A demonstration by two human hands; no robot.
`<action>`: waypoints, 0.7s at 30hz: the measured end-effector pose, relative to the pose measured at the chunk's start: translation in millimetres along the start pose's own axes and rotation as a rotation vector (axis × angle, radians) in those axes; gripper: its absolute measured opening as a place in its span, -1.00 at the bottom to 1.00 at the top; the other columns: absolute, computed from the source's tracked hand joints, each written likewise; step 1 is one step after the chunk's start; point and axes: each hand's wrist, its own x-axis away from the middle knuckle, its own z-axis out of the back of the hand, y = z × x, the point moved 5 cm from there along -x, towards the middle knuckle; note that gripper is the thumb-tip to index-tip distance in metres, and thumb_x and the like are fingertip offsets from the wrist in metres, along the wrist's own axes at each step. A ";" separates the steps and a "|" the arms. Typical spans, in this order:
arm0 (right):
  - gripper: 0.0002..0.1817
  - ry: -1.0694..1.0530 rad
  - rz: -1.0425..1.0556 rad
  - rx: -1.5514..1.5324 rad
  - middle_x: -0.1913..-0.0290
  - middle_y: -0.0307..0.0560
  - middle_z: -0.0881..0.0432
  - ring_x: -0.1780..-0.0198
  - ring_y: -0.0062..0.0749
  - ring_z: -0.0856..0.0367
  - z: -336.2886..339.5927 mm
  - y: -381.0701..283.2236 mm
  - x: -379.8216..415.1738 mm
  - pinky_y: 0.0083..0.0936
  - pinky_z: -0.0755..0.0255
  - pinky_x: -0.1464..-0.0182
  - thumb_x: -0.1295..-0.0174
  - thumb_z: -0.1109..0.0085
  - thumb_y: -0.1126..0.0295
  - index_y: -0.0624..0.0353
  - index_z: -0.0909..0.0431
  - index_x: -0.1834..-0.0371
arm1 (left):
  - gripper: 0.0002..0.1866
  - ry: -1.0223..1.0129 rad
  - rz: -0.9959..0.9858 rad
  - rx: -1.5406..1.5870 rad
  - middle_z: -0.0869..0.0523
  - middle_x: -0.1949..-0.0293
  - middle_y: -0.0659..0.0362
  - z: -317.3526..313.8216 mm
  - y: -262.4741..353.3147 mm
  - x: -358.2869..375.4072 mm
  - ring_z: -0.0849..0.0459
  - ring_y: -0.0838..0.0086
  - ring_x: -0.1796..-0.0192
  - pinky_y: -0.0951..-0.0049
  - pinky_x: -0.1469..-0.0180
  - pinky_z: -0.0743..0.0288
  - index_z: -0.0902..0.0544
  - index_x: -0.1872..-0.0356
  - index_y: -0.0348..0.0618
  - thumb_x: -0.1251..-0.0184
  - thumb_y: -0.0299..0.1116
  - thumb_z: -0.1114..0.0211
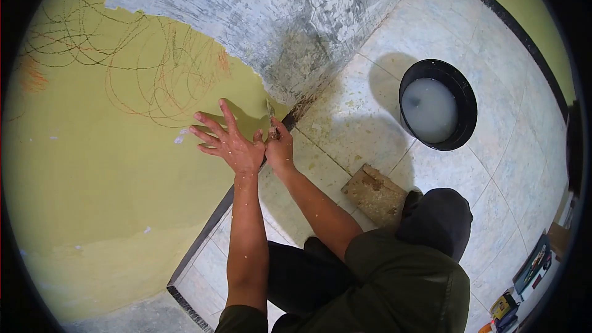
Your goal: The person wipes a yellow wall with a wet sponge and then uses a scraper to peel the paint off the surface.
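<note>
Small metal scraper blade [270, 110] sits in my right hand [279, 148], fist closed on its handle, long axis pointing up-wall at the edge where yellow-green paint [123, 166] meets bare grey plaster [259, 18], w/ left hand [229, 143] spread flat just beside.

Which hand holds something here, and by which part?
The right hand holds a scraper by its handle, blade against the wall. The left hand lies flat, holding nothing.
</note>
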 end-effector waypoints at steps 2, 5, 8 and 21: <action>-0.60 -0.053 -0.052 -0.062 -0.01 0.15 -0.72 0.09 -0.27 -0.69 4.4 -4.1 4.0 -0.40 -0.50 -0.01 -0.51 -0.02 0.45 0.20 -0.50 -0.38 | 0.31 -0.025 0.028 0.026 0.37 -0.68 -0.15 1.3 -1.6 -2.2 0.39 -0.42 -0.63 -0.71 -0.33 0.08 0.02 -0.68 0.36 0.12 -0.12 -0.66; -0.60 0.010 0.021 0.010 -0.03 0.14 -0.71 0.11 -0.31 -0.68 1.1 -10.3 11.4 -0.41 -0.50 0.01 -0.53 0.00 0.45 0.18 -0.50 -0.39 | 0.30 -0.056 0.022 0.005 0.35 -0.69 -0.13 1.3 -11.6 1.0 0.38 -0.38 -0.64 -0.70 -0.34 0.08 0.01 -0.68 0.36 0.12 -0.14 -0.66; -0.60 0.057 -0.034 -0.087 -0.02 0.14 -0.71 0.12 -0.34 -0.67 -6.3 -2.3 12.2 -0.39 -0.50 0.03 -0.53 0.01 0.46 0.16 -0.49 -0.40 | 0.29 -0.078 -0.009 -0.009 0.34 -0.69 -0.09 5.9 -20.1 3.7 0.37 -0.32 -0.66 -0.69 -0.35 0.08 0.00 -0.68 0.36 0.12 -0.15 -0.66; -0.58 0.001 -0.070 -0.138 -0.06 0.10 -0.73 0.06 -0.36 -0.66 15.8 11.3 -19.2 -0.42 -0.47 -0.05 -0.51 -0.03 0.47 0.08 -0.51 -0.41 | 0.25 -0.077 0.015 0.022 0.38 -0.68 -0.15 -1.3 -7.8 -0.6 0.45 -0.41 -0.63 -0.76 -0.33 0.13 0.01 -0.68 0.39 0.05 -0.16 -0.63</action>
